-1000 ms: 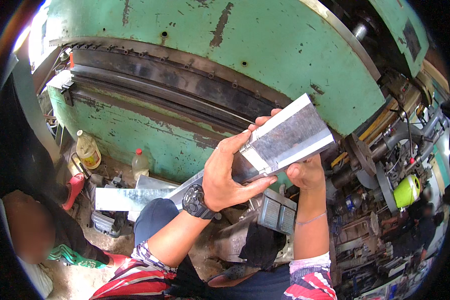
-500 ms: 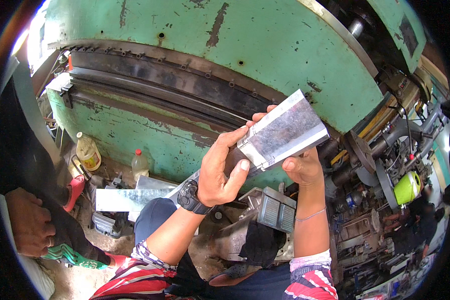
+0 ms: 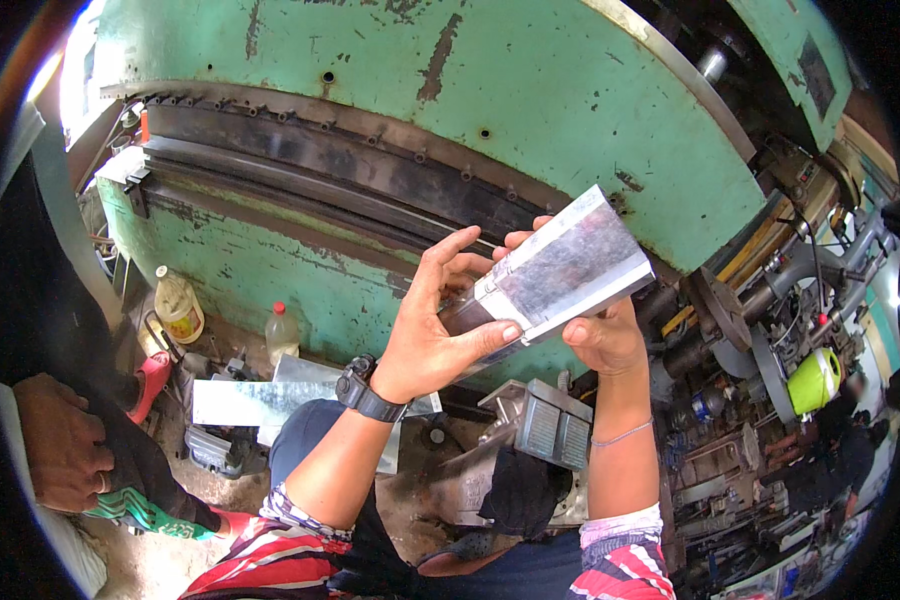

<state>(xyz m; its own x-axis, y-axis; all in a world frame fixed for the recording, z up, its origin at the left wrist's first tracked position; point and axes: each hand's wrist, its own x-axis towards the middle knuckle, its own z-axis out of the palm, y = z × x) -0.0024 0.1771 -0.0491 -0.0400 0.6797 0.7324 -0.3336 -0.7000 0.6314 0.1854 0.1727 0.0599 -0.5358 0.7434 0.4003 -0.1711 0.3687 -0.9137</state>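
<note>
A bent sheet-metal channel (image 3: 575, 250), silver with smudges and folded long edges, is held up slantwise in front of a green machine. My right hand (image 3: 610, 335) grips its far right part from beneath, with the thumb along the near edge and fingertips showing over the far edge. My left hand (image 3: 435, 335), with a black watch (image 3: 370, 390) at the wrist, spans the lower left part loosely. Its thumb lies against the near edge, and its fingers are spread on the far side. Between them the metal looks dark, partly hidden by the hand.
Ahead stands the green bending machine (image 3: 270, 250) with a long dark slot. Flat metal sheets (image 3: 235, 402), a foot pedal (image 3: 553, 430) and two bottles (image 3: 282, 335) are low down. Another person's hand (image 3: 65, 440) is at the left. Machinery (image 3: 720, 310) and a yellow-green container (image 3: 815, 380) stand right.
My left hand has shifted slightly left and loosened, its fingers spreading and its thumb laying flatter along the near edge. My right hand and the channel have barely moved.
</note>
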